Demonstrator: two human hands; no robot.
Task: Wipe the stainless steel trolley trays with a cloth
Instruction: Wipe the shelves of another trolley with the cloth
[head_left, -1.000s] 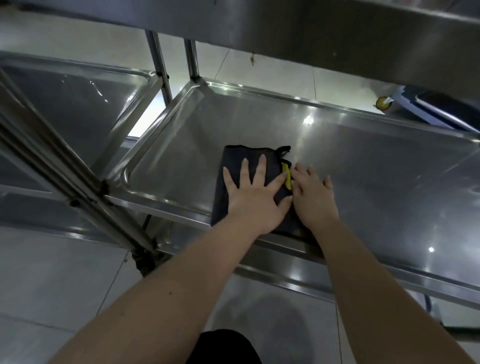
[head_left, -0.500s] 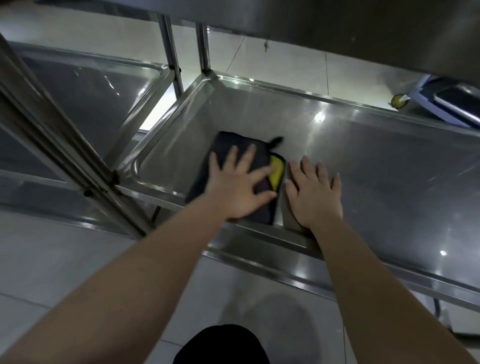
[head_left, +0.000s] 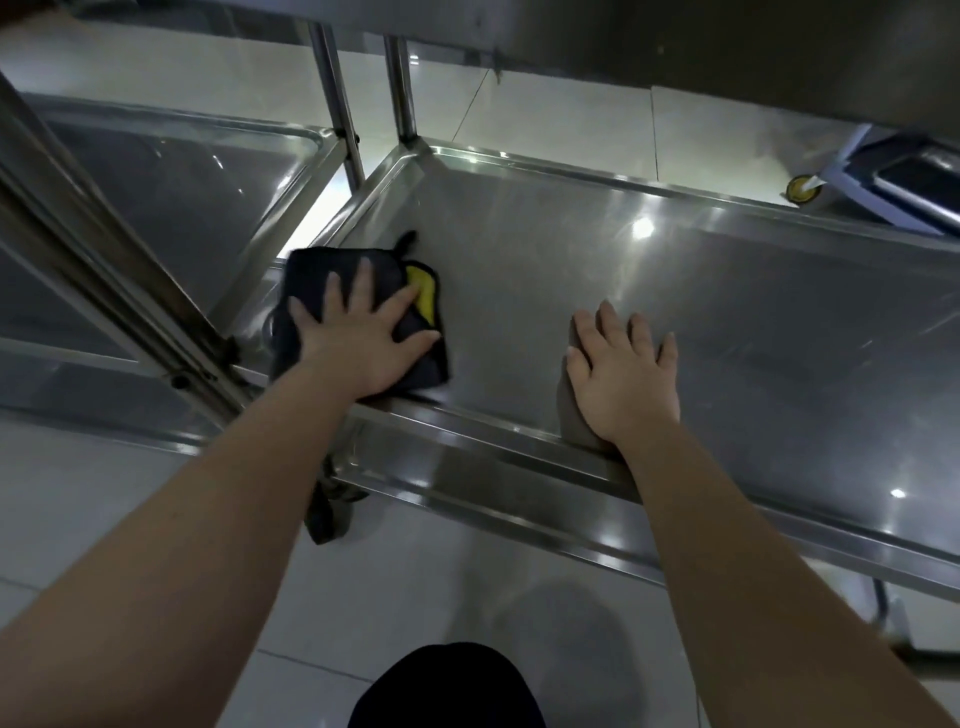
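Since the earlier frame, the left hand (head_left: 358, 343), fingers spread flat, has pushed the dark cloth (head_left: 311, 275) to the tray's (head_left: 727, 322) near-left corner. The right hand (head_left: 623, 374) lies flat mid-front, now well apart. Pale tiled floor (head_left: 415, 571) lies beneath the tray.

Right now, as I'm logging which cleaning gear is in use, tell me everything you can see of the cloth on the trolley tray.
The cloth is dark, almost black, soft-looking fabric, folded into a rough rectangle, with a yellow patch showing at its right edge and a small dark loop at the far corner. It lies flat in the near left corner of the steel tray. The left hand presses on it with spread, straight fingers.
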